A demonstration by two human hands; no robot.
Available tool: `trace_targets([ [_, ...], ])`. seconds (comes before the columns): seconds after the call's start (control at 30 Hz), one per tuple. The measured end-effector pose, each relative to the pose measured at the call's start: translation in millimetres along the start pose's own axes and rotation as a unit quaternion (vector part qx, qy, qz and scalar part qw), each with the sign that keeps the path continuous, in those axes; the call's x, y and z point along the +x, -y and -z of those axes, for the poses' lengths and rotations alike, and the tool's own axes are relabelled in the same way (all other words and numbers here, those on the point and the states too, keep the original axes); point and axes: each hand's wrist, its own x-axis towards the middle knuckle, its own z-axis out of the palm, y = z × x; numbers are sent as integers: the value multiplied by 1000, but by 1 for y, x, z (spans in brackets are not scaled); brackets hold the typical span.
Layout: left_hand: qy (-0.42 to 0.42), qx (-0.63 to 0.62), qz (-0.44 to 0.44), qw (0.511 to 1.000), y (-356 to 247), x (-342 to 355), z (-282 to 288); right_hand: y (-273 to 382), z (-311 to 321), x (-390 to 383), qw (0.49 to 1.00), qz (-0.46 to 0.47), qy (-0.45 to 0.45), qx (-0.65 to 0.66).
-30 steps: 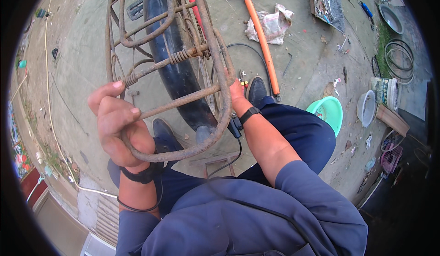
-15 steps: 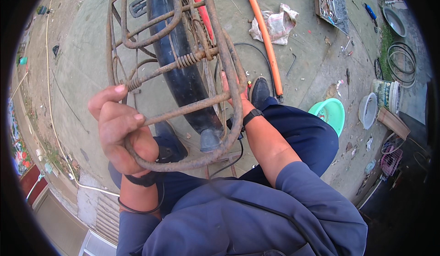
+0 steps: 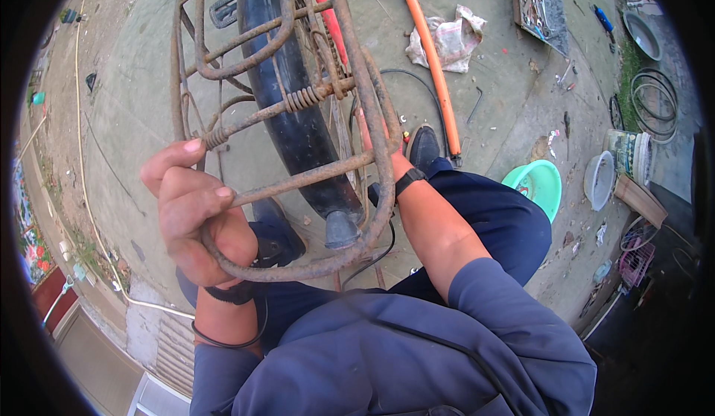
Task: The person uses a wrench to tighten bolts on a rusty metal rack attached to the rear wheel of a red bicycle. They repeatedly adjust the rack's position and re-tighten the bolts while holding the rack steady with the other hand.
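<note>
My left hand is closed around the left rear corner of a rusty bicycle rack, with its fingers curled over the bars. Beneath the rack runs a black rear mudguard with a grey cap-like piece at its lower end. On the far side of the rack's right rail, my right hand reaches down beside the wheel. The bars cover most of it, so what its fingers touch is hidden. A red frame part and a black pedal show farther ahead.
An orange floor pump lies by a crumpled cloth, ahead to the right. Beyond are a tray of tools and a hex key. A green basin sits beside my right knee; a pale hose runs along the left.
My right hand and wrist have shifted slightly forward beside the wheel. The left hand keeps its hold on the rack, which has barely moved.
</note>
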Motion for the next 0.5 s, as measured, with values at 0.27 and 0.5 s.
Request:
trace_targets([
  [0.27, 0, 19, 2, 1000, -1, 0, 0, -14, -8, 7, 997, -30, 12, 75],
  [0.5, -12, 4, 9, 1000, -1, -1, -2, -3, -2, 9, 998, -4, -11, 65],
])
